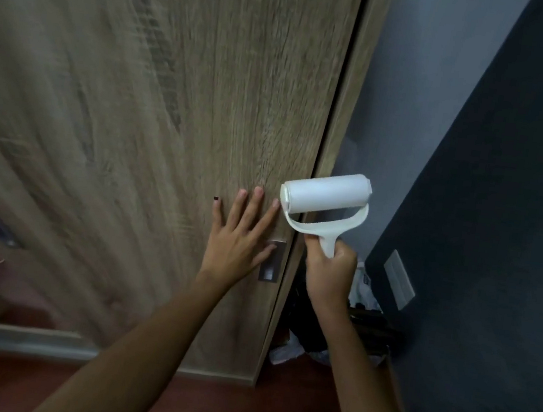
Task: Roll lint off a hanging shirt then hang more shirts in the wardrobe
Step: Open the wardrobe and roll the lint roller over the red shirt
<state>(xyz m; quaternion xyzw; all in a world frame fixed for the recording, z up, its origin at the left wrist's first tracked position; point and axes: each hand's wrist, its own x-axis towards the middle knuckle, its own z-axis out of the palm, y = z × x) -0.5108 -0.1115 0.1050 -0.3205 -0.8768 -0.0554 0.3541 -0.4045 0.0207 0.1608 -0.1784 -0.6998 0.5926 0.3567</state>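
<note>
— Where's the white plastic lint roller (325,197)?
— At three o'clock, its smooth cylinder beside the grained wooden wardrobe door (175,89); the right hand (331,269) grips its handle.
— And the left hand (242,233)?
— Fingers spread flat on the door, by the recessed metal pull (270,271).

In the middle of the frame, the left hand (238,236) lies flat on the wooden wardrobe door (142,126), fingers spread, just beside a metal handle (271,264). Right of it, the right hand (330,275) grips a white lint roller (325,195) pointing up.
</note>
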